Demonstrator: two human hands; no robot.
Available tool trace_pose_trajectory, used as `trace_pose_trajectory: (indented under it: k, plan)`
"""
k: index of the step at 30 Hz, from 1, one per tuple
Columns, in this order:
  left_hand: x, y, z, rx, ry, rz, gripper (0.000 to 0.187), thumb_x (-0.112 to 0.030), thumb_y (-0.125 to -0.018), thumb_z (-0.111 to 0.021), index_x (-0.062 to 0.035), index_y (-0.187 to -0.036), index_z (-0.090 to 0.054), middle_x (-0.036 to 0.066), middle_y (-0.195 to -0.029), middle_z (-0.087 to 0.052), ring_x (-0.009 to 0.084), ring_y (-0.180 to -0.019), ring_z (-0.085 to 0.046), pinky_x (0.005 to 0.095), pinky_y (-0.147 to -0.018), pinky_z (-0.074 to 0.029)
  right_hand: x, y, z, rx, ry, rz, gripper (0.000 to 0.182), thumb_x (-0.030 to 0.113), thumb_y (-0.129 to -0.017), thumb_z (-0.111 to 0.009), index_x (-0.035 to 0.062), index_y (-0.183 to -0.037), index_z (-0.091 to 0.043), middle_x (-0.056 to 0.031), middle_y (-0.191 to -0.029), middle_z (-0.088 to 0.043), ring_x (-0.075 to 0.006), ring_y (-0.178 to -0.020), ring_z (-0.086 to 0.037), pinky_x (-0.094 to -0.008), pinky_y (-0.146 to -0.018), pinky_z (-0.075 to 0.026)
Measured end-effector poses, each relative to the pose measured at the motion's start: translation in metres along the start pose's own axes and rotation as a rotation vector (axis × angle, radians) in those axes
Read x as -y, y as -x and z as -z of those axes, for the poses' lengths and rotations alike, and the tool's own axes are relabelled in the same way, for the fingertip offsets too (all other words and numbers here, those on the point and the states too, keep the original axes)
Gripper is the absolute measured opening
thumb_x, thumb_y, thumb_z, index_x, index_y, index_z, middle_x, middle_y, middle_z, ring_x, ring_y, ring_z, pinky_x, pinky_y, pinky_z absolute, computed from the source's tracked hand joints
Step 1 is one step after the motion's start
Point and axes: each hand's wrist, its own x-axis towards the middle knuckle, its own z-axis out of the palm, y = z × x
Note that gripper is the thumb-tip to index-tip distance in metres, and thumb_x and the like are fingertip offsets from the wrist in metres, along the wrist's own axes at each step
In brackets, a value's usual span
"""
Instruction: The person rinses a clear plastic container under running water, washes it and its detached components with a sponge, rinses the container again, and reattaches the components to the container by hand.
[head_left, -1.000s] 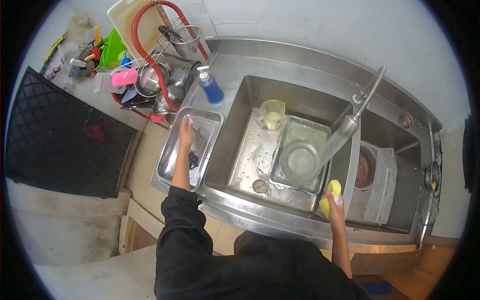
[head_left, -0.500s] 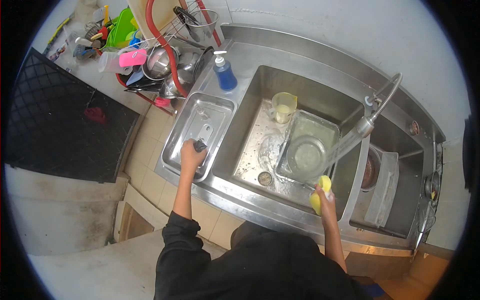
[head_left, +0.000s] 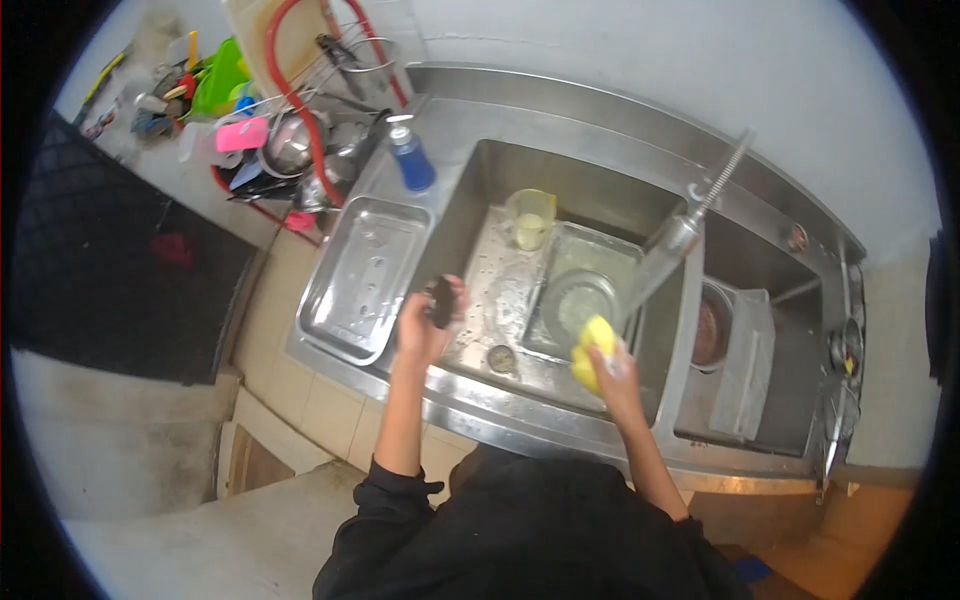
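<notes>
My left hand (head_left: 425, 325) is raised at the sink's left edge, its fingers curled round a small dark roundish object (head_left: 439, 302) whose kind I cannot make out. Just left of it lies a shallow steel tray (head_left: 352, 295) on the counter. My right hand (head_left: 615, 372) grips a yellow sponge (head_left: 592, 355) above the front of the sink basin (head_left: 480, 240), with white foam on the fingers. Behind the sponge, a clear round bowl (head_left: 578, 308) sits in a rectangular container (head_left: 600, 243) of water. Water streams from the spring-hose faucet (head_left: 680, 235) towards them.
A measuring jug (head_left: 530, 218) stands in the basin near a drain (head_left: 501, 359). A blue soap bottle (head_left: 411, 158) is on the counter behind the tray. The second basin at right holds a pot (head_left: 712, 325) and a long pale container (head_left: 745, 365). Pans crowd a red rack (head_left: 318, 150).
My left hand has lifted the dark object out of the steel tray and moved right towards the basin. My right hand has shifted left and up with the sponge. The camera view has turned slightly.
</notes>
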Motion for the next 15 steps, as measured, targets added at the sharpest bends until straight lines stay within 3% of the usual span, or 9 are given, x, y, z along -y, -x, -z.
trace_pose_trajectory:
  k: [2,4,6,8,9,10,12,13,15]
  plan:
    - [0.058,-0.017,-0.064,-0.033,0.059,0.088,0.048,-0.035,-0.078,-0.045,0.0,-0.111,-0.047,0.015,-0.116,-0.049,0.0266,-0.103,-0.05,0.0325,-0.079,-0.044,0.047,-0.007,-0.006,0.037,-0.068,0.043,0.043,0.03,-0.085,-0.052,-0.0033,-0.111,-0.046,-0.0209,-0.097,-0.053,-0.0321,-0.089,-0.053,-0.0381,-0.076,-0.041]
    - [0.12,-0.024,-0.098,-0.283,0.079,0.068,0.048,-0.037,-0.08,-0.04,0.0005,-0.11,-0.046,0.021,-0.118,-0.046,0.0328,-0.11,-0.046,0.0368,-0.086,-0.043,0.055,-0.011,-0.027,-0.201,0.182,0.385,0.04,0.024,-0.083,-0.053,0.0,-0.113,-0.046,-0.0225,-0.101,-0.05,-0.0335,-0.092,-0.052,-0.0411,-0.075,-0.045]
    - [0.134,-0.026,-0.127,-0.085,0.31,0.154,0.047,-0.036,-0.082,-0.035,0.0002,-0.109,-0.046,0.02,-0.119,-0.046,0.0322,-0.113,-0.044,0.0385,-0.093,-0.039,0.056,0.008,-0.025,-0.251,0.834,0.711,0.041,0.024,-0.083,-0.055,0.0015,-0.115,-0.046,-0.0218,-0.095,-0.052,-0.034,-0.09,-0.053,-0.0406,-0.072,-0.045]
    - [0.141,-0.027,-0.126,-0.028,0.338,0.188,0.045,-0.037,-0.084,-0.033,-0.0015,-0.109,-0.046,0.018,-0.117,-0.048,0.0303,-0.113,-0.045,0.0387,-0.094,-0.038,0.043,0.015,-0.011,-0.194,0.716,0.812,0.034,0.022,-0.082,-0.055,0.0049,-0.11,-0.051,-0.0199,-0.096,-0.053,-0.0322,-0.085,-0.055,-0.0388,-0.066,-0.047]
    - [0.146,-0.027,-0.123,0.16,0.365,0.152,0.044,-0.036,-0.085,-0.033,-0.0027,-0.11,-0.046,0.015,-0.115,-0.05,0.0276,-0.111,-0.046,0.0377,-0.093,-0.039,0.042,0.017,-0.004,-0.127,0.586,0.918,0.027,0.019,-0.08,-0.055,0.0083,-0.105,-0.055,-0.018,-0.096,-0.054,-0.0304,-0.081,-0.057,-0.037,-0.06,-0.05]
    - [0.152,-0.027,-0.118,0.348,0.391,0.118,0.042,-0.035,-0.086,-0.033,-0.0038,-0.111,-0.045,0.013,-0.113,-0.051,0.025,-0.11,-0.047,0.0367,-0.092,-0.04,0.042,0.015,0.002,-0.133,0.59,0.913,0.027,0.019,-0.08,-0.055,0.0083,-0.105,-0.055,-0.018,-0.096,-0.054,-0.0304,-0.081,-0.057,-0.037,-0.06,-0.05]
    - [0.154,-0.017,-0.142,-0.291,-0.025,0.19,0.041,-0.034,-0.09,-0.03,-0.0053,-0.116,-0.043,0.007,-0.106,-0.053,0.0167,-0.099,-0.051,0.035,-0.09,-0.041,0.05,0.005,0.015,-0.085,0.388,0.42,0.019,0.015,-0.081,-0.056,0.0003,-0.093,-0.054,-0.0171,-0.083,-0.054,-0.0322,-0.076,-0.057,-0.0382,-0.068,-0.046]
    - [0.155,-0.018,-0.144,-0.258,-0.062,0.167,0.038,-0.031,-0.09,-0.034,-0.0053,-0.117,-0.043,0.007,-0.106,-0.053,0.0167,-0.099,-0.052,0.0346,-0.088,-0.043,0.061,-0.004,0.016,-0.262,0.269,0.405,0.018,0.014,-0.081,-0.056,-0.0011,-0.092,-0.054,-0.0132,-0.077,-0.055,-0.0299,-0.07,-0.057,-0.0353,-0.065,-0.046]
    - [0.153,-0.019,-0.146,-0.224,-0.1,0.147,0.036,-0.028,-0.09,-0.038,-0.0053,-0.118,-0.043,0.006,-0.107,-0.053,0.0167,-0.099,-0.053,0.0342,-0.086,-0.044,0.057,-0.006,0.015,-0.318,0.025,0.289,0.02,0.013,-0.081,-0.055,-0.002,-0.094,-0.054,-0.0131,-0.078,-0.055,-0.0291,-0.071,-0.057,-0.0341,-0.064,-0.046]
